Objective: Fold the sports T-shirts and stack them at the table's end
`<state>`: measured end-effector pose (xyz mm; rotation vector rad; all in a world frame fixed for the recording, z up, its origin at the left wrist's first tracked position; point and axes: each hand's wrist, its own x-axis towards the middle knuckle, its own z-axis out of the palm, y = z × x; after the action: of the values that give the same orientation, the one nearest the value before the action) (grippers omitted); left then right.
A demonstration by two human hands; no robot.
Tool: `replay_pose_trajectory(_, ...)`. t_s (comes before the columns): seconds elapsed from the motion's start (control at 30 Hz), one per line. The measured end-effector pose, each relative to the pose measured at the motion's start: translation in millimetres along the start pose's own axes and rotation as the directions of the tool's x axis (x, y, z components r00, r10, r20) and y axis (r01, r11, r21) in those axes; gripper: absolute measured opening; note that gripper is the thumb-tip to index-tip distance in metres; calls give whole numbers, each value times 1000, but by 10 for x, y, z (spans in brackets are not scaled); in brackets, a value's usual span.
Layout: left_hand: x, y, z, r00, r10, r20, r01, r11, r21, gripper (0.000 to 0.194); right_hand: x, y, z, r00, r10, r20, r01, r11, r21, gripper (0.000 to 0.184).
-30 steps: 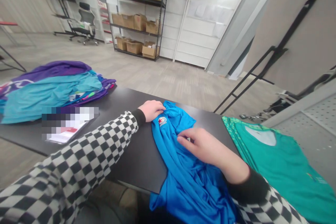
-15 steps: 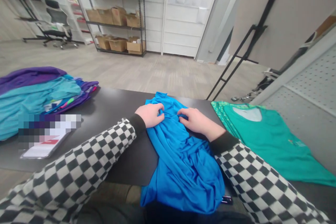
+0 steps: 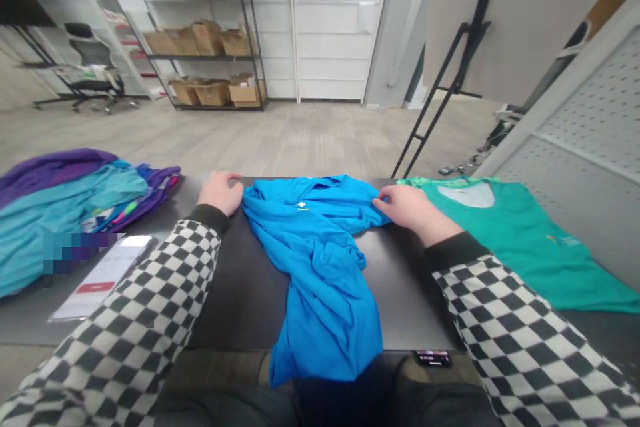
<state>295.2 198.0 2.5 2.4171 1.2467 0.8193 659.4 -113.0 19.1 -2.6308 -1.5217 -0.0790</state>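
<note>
A blue T-shirt (image 3: 320, 260) with a small white print near its neckline lies rumpled on the dark table (image 3: 230, 300). Its upper part is spread sideways, while the lower part is bunched and hangs over the near edge. At the left shoulder side of the shirt, my left hand (image 3: 220, 192) has curled fingers closed at the fabric's edge; the fingertips are partly hidden. My right hand (image 3: 404, 208) pinches the opposite side of the shirt between thumb and fingers.
Left is a heap of purple and turquoise clothes (image 3: 70, 193), with a flat white sheet or packet (image 3: 100, 287) before it. A green T-shirt (image 3: 530, 247) lies flat at right, beside a perforated panel (image 3: 600, 127). A phone (image 3: 433, 358) shows at the near edge.
My hands have moved apart, left hand leftward and right hand rightward, stretching the shirt's top wide. The neckline and white print now show. The view has shifted slightly.
</note>
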Motion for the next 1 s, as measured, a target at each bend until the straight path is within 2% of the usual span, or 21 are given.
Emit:
replay_pose_trajectory(0.07, -84, 163, 77, 996, 90, -12, -89, 996, 31, 46, 1, -98, 81, 987, -88, -134, 95, 995, 43, 41)
replay_pose_trajectory(0.13, -192, 374, 190, 963, 249, 101, -253, 967, 23, 61, 8, -204, 173, 952, -225, -206, 254, 959, 128, 46)
replay_pose_trajectory(0.2, -285, 557, 291, 910, 335, 244, -356, 933, 47, 70, 18, -286, 251, 930, -327, -165, 356, 915, 190, 50)
replay_pose_trajectory(0.27, -337, 670, 330, 887, 320, 334, -366, 927, 82, 61, 22, -321, 281, 937, -340, -78, 349, 915, 200, 56)
replay_pose_trajectory(0.37, -365, 709, 240, 862, 297, 411, -309, 950, -39, 43, -2, -267, 201, 965, -261, 37, 246, 942, 230, 68)
replay_pose_trajectory(0.47, -407, 676, 61, 855, 269, 444, -111, 930, -350, 50, -65, -132, 43, 957, -246, 154, 188, 930, 314, 88)
replay_pose_trajectory(0.53, -442, 662, -27, 879, 204, 431, 81, 827, -556, 58, -110, -51, -42, 946, -256, 200, 171, 916, 364, 103)
replay_pose_trajectory(0.6, -456, 664, -56, 921, 117, 371, 190, 696, -693, 62, -140, -13, -84, 948, -244, 205, 145, 903, 404, 107)
replay_pose_trajectory(0.63, -451, 667, -47, 941, 74, 330, 202, 658, -726, 62, -147, -16, -89, 951, -236, 200, 138, 902, 410, 103)
replay_pose_trajectory(0.7, -413, 664, -2, 967, 5, 253, 186, 665, -724, 63, -148, -63, -77, 954, -236, 186, 152, 912, 381, 88)
replay_pose_trajectory(0.77, -357, 634, 48, 976, -39, 214, 171, 749, -640, 65, -138, -145, -48, 954, -245, 170, 183, 931, 316, 62)
replay_pose_trajectory(0.83, -304, 582, 71, 979, -60, 195, 150, 861, -487, 66, -122, -227, -17, 961, -235, 147, 194, 949, 249, 36)
replay_pose_trajectory(0.9, -274, 531, 60, 972, -38, 234, 105, 954, -281, 65, -104, -280, 8, 976, -198, 90, 175, 962, 209, 23)
replay_pose_trajectory(1.0, -280, 513, 17, 929, 29, 369, -15, 999, -41, 63, -69, -288, 31, 985, -145, -97, 162, 966, 200, 19)
